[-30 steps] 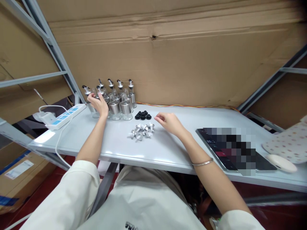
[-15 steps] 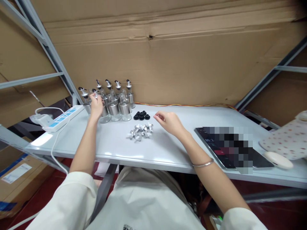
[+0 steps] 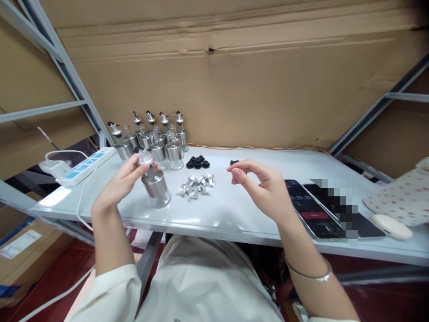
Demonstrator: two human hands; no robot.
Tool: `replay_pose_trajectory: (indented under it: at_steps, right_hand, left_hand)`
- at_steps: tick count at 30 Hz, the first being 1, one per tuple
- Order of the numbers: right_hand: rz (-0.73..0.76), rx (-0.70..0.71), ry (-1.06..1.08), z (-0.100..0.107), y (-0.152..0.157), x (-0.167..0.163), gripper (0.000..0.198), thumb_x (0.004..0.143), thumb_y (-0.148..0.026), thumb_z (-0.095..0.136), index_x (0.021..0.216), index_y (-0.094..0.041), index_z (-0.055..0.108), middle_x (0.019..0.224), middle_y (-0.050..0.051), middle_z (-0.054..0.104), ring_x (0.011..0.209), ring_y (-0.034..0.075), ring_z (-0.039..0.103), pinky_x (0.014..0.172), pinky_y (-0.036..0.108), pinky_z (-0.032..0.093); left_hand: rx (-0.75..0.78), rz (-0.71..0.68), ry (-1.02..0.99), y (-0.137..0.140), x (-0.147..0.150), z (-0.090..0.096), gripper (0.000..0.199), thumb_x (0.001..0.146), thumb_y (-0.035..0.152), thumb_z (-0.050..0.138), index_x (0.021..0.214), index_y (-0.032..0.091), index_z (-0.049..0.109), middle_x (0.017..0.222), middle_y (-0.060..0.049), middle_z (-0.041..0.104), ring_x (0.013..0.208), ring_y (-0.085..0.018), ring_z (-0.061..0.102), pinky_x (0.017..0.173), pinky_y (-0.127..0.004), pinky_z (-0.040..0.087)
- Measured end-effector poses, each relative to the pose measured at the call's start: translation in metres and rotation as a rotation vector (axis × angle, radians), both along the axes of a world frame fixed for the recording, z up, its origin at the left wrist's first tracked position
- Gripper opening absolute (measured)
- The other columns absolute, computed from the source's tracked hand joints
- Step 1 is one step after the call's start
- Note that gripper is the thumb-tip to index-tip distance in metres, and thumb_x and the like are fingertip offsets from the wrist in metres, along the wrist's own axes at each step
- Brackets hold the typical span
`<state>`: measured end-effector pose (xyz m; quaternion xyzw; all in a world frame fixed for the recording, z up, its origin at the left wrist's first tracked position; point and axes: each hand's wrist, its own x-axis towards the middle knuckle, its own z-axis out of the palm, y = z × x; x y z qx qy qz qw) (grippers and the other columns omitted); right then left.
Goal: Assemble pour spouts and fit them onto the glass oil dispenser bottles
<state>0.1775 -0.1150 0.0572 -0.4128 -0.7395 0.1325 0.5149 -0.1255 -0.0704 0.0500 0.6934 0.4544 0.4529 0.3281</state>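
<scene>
My left hand grips the pourer top of an oil bottle, which has a steel sleeve and clear glass base. The bottle leans a little at the near left of the table. Thumb and fingertips come together on my right hand; whatever they pinch, if anything, is hidden. Just behind those fingertips shows a small black part, partly covered. Between my hands lie a heap of silver pourer pieces and, behind it, a cluster of black rubber stoppers.
More steel-sleeved bottles stand at the back left, some with pourers fitted. A white power strip with a cable lies at the left. Two phones, a white oval object and a spotted item occupy the right.
My left hand has brought a bottle out of the group toward the table's front. My right hand has shifted slightly right and nearer, uncovering part of the small black piece.
</scene>
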Motion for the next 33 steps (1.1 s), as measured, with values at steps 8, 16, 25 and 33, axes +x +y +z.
replay_pose_trajectory:
  at_steps: [8, 16, 25, 33]
  right_hand:
    - [-0.032, -0.038, 0.045, -0.006, -0.014, 0.003, 0.016, 0.088, -0.030, 0.054, 0.080, -0.021, 0.064, 0.068, 0.000, 0.065, 0.067, 0.014, 0.058, 0.066, 0.028, 0.045]
    - [0.112, -0.096, 0.267, -0.017, -0.017, -0.007, 0.044, 0.086, -0.037, 0.057, 0.127, -0.028, 0.044, 0.114, 0.007, 0.060, 0.102, 0.019, 0.059, 0.084, 0.035, 0.049]
    - [0.153, -0.227, 0.311, -0.017, -0.006, -0.009, 0.030, 0.089, -0.044, 0.050, 0.105, -0.023, 0.062, 0.106, 0.006, 0.066, 0.099, 0.020, 0.061, 0.086, 0.035, 0.048]
    - [0.336, -0.276, 0.589, -0.024, 0.000, -0.019, 0.023, 0.086, -0.042, 0.056, 0.089, -0.024, 0.069, 0.103, 0.003, 0.069, 0.103, 0.019, 0.061, 0.092, 0.031, 0.047]
  left_hand:
    - [-0.108, -0.338, 0.026, -0.028, 0.048, 0.007, 0.034, 0.084, 0.045, 0.056, 0.103, 0.017, 0.056, 0.099, -0.008, 0.066, 0.093, -0.021, 0.061, 0.079, -0.031, 0.048]
    - [-0.174, -0.442, -0.181, -0.032, 0.122, -0.009, 0.036, 0.084, 0.046, 0.057, 0.107, 0.019, 0.056, 0.100, -0.005, 0.062, 0.097, -0.019, 0.058, 0.085, -0.030, 0.045]
    - [-0.055, -0.535, -0.310, -0.026, 0.161, -0.023, 0.050, 0.085, 0.056, 0.048, 0.117, 0.018, 0.055, 0.108, -0.007, 0.061, 0.107, -0.021, 0.054, 0.093, -0.031, 0.042]
    - [0.138, -0.289, -0.329, -0.023, 0.181, -0.053, 0.057, 0.087, 0.062, 0.035, 0.117, 0.016, 0.054, 0.095, -0.007, 0.066, 0.088, -0.018, 0.061, 0.083, -0.030, 0.046]
